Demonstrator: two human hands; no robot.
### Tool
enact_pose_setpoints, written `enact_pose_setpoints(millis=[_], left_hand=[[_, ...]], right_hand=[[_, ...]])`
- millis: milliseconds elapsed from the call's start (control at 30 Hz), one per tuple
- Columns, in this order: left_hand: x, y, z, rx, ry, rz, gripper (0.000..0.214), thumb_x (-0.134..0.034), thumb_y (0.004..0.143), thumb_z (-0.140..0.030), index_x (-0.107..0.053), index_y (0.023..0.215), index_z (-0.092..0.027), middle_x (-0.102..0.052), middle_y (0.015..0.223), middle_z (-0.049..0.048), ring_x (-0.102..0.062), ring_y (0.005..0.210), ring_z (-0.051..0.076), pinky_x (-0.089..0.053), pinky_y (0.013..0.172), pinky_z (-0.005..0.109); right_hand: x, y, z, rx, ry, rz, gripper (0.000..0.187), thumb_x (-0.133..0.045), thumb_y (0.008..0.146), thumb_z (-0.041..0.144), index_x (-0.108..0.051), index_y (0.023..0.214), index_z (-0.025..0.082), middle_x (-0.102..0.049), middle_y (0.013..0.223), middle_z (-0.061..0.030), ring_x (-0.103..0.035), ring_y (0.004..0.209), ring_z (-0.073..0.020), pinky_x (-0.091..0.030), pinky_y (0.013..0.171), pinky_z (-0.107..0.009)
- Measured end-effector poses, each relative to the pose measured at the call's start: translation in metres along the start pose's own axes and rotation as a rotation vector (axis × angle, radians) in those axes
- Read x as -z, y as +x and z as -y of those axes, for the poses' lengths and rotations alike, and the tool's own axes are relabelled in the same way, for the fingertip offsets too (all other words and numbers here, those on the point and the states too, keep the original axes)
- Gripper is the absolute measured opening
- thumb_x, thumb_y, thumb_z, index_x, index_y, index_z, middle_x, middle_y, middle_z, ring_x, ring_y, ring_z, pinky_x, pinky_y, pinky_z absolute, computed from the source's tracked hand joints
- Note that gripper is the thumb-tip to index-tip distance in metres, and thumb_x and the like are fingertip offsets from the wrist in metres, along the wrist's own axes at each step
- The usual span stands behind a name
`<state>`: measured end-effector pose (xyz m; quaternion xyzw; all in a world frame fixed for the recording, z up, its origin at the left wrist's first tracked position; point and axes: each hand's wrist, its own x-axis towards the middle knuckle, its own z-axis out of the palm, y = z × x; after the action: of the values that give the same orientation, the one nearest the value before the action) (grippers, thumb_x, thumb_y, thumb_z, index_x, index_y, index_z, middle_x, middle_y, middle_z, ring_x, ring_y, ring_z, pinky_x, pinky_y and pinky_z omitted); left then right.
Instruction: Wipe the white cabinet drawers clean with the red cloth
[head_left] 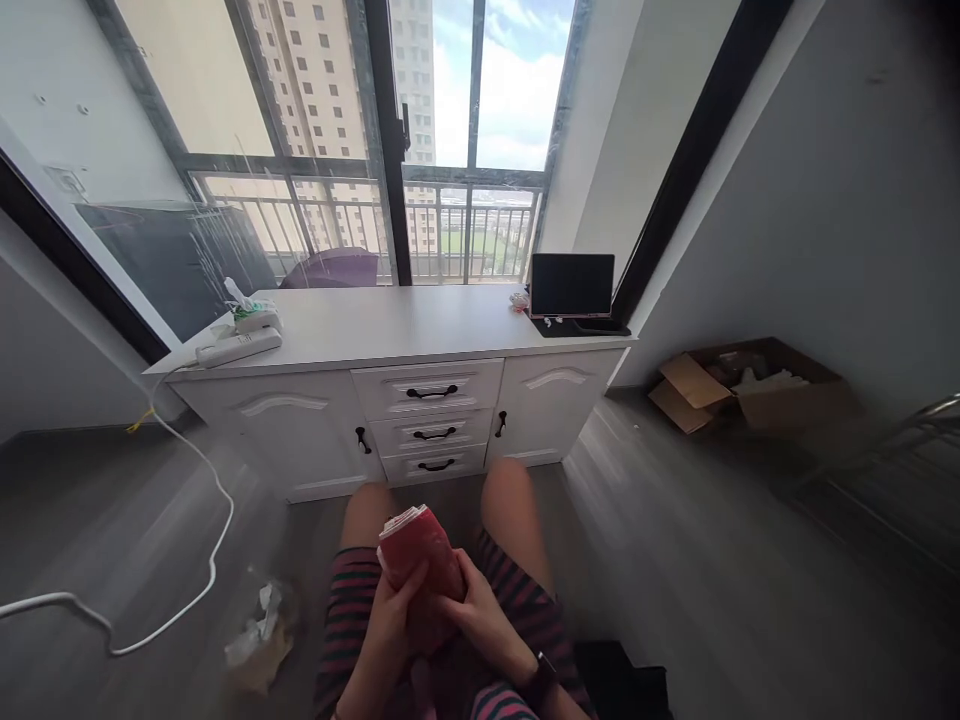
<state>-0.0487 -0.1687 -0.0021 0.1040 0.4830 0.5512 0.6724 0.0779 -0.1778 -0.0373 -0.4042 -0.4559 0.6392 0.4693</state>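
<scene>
Above my lap I hold a flat red bundle, folded, with white layered edges showing at its upper end; its exact kind I cannot make out. My left hand grips its left side, thumb lying across the front. On the lower right side, my right hand is closed around it with the thumb pressed on the face. The bundle tilts up and to the left between my knees. Its lower part is partly hidden by my hands and hard to tell from the striped clothing beneath.
A white cabinet with drawers stands ahead, carrying a black screen, a power strip and a tissue pack. A white cable and plastic bag lie on the left floor; an open cardboard box sits right.
</scene>
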Motion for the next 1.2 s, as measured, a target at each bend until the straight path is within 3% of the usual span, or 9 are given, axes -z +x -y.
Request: enact_pose_setpoints(millis=[100,233,367,467,567,733,1000,1100,1200], left_hand=[[0.003,-0.006,-0.003,0.005,0.000,0.014,0.051,-0.089,0.043,-0.023,-0.065,0.087,-0.017,-0.075,0.082,0.0055,-0.072,0.070,0.024,-0.058,0.065,0.031],[0.009,-0.006,-0.001,0.009,-0.003,0.027,0.047,-0.088,0.049,-0.028,-0.066,0.088,-0.017,-0.075,0.084,0.0052,-0.072,0.075,0.025,-0.057,0.071,0.033],[0.011,0.001,0.010,-0.093,0.103,-0.004,0.050,-0.087,0.051,-0.030,-0.065,0.094,-0.017,-0.074,0.090,0.0054,-0.071,0.079,0.024,-0.056,0.074,0.033],[0.014,0.004,0.019,-0.166,0.215,-0.027,0.050,-0.087,0.053,-0.031,-0.064,0.095,-0.017,-0.074,0.095,0.0063,-0.069,0.086,0.023,-0.054,0.079,0.031],[0.017,0.006,0.023,-0.171,0.281,-0.050,0.051,-0.087,0.052,-0.032,-0.064,0.095,-0.017,-0.073,0.095,0.0065,-0.068,0.089,0.025,-0.053,0.082,0.033],[0.021,0.020,0.024,-0.141,0.374,-0.068,0.053,-0.087,0.050,-0.035,-0.065,0.094,-0.017,-0.072,0.096,0.0081,-0.066,0.095,0.028,-0.051,0.086,0.036],[0.022,0.092,0.025,-0.073,0.396,0.031,0.056,-0.086,0.054,-0.038,-0.065,0.101,-0.016,-0.069,0.109,0.0130,-0.061,0.109,0.031,-0.044,0.097,0.038],[0.024,0.129,0.018,-0.007,0.392,0.040,0.066,-0.084,0.058,-0.037,-0.059,0.116,-0.017,-0.067,0.115,0.0157,-0.060,0.113,0.031,-0.042,0.099,0.039],[0.024,0.173,0.003,0.022,0.473,0.047,0.072,-0.082,0.061,-0.038,-0.054,0.125,-0.018,-0.066,0.116,0.0176,-0.059,0.115,0.030,-0.041,0.099,0.040]], right_hand=[[-0.001,-0.005,-0.001,-0.074,0.142,0.044,0.037,-0.076,0.067,0.029,-0.062,0.100,0.019,-0.066,0.097,-0.0008,-0.060,0.094,-0.0203,-0.047,0.085,-0.031],[0.005,-0.010,0.002,-0.148,0.258,0.143,0.051,-0.079,0.064,0.030,-0.064,0.112,0.020,-0.066,0.112,-0.0035,-0.058,0.109,-0.0231,-0.042,0.096,-0.035],[0.013,-0.011,-0.003,-0.180,0.298,0.238,0.057,-0.079,0.067,0.038,-0.063,0.117,0.016,-0.068,0.107,-0.0066,-0.061,0.104,-0.0234,-0.043,0.094,-0.036],[0.015,-0.011,-0.013,-0.188,0.337,0.227,0.061,-0.080,0.066,0.040,-0.061,0.120,0.017,-0.067,0.111,-0.0078,-0.061,0.107,-0.0242,-0.043,0.095,-0.037],[0.012,-0.012,-0.022,-0.205,0.401,0.216,0.072,-0.087,0.056,0.032,-0.060,0.122,0.020,-0.067,0.113,-0.0067,-0.059,0.112,-0.0255,-0.042,0.098,-0.038],[0.012,-0.007,-0.026,-0.263,0.505,0.226,0.070,-0.088,0.052,0.031,-0.063,0.115,0.017,-0.070,0.106,-0.0070,-0.063,0.104,-0.0256,-0.042,0.097,-0.038],[0.038,0.041,-0.028,-0.344,0.559,0.153,0.054,-0.079,0.067,0.029,-0.064,0.117,0.014,-0.068,0.114,-0.0105,-0.064,0.101,-0.0204,-0.043,0.093,-0.033],[0.053,0.074,-0.028,-0.382,0.522,0.021,0.047,-0.077,0.070,0.031,-0.065,0.113,0.015,-0.070,0.109,-0.0089,-0.066,0.096,-0.0191,-0.047,0.086,-0.031],[0.077,0.120,-0.026,-0.450,0.489,-0.202,0.037,-0.077,0.070,0.034,-0.066,0.102,0.019,-0.072,0.086,-0.0035,-0.066,0.073,-0.0159,-0.050,0.065,-0.027]])
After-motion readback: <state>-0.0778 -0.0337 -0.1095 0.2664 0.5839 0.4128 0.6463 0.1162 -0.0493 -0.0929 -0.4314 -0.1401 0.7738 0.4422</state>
